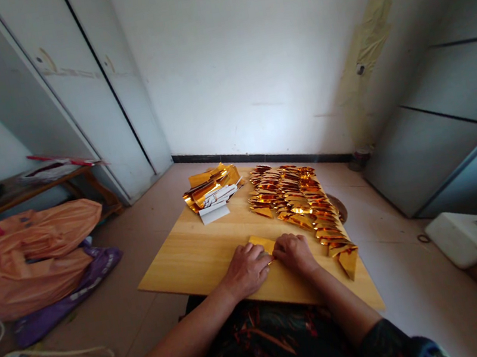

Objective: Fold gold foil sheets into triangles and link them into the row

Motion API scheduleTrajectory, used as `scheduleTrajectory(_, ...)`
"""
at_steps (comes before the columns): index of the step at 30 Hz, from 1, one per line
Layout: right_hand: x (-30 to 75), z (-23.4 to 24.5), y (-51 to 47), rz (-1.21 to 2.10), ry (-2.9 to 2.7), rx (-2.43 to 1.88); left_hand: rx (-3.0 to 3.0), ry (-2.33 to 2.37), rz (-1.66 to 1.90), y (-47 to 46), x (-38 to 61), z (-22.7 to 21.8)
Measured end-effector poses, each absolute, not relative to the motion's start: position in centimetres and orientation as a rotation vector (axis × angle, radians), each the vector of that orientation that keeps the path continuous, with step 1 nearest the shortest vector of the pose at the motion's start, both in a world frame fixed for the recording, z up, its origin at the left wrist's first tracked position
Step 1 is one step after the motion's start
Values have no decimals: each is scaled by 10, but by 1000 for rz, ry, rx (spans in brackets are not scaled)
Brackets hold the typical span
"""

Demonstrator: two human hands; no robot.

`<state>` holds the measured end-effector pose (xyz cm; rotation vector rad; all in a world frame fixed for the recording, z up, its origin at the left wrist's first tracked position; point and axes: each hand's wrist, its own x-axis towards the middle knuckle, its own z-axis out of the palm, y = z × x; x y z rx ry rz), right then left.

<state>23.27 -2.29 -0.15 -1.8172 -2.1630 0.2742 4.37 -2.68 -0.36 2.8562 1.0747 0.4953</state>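
Observation:
A small sheet of gold foil paper [261, 242] lies on the wooden board [188, 259] close to me. My left hand [247, 270] and my right hand [294, 253] rest side by side on its near edge, fingers curled and pressing the paper down. A loose stack of unfolded gold sheets [213, 190] with white backing sits at the board's far left. Along the right side runs a long row of several folded gold pieces [299, 202], ending at the near right corner.
The board rests low over a tiled floor. An orange plastic bag [28, 254] and purple cloth lie at the left, under a wooden bench [32, 190]. A white box [465, 236] sits on the floor at right. White cabinets and a wall stand behind.

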Motion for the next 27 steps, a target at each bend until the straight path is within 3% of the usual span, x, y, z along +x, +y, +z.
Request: scheduleTrajectory(27,246,-12,-16,450,-2060,-1678,2380,1566,626,-23,74,-16)
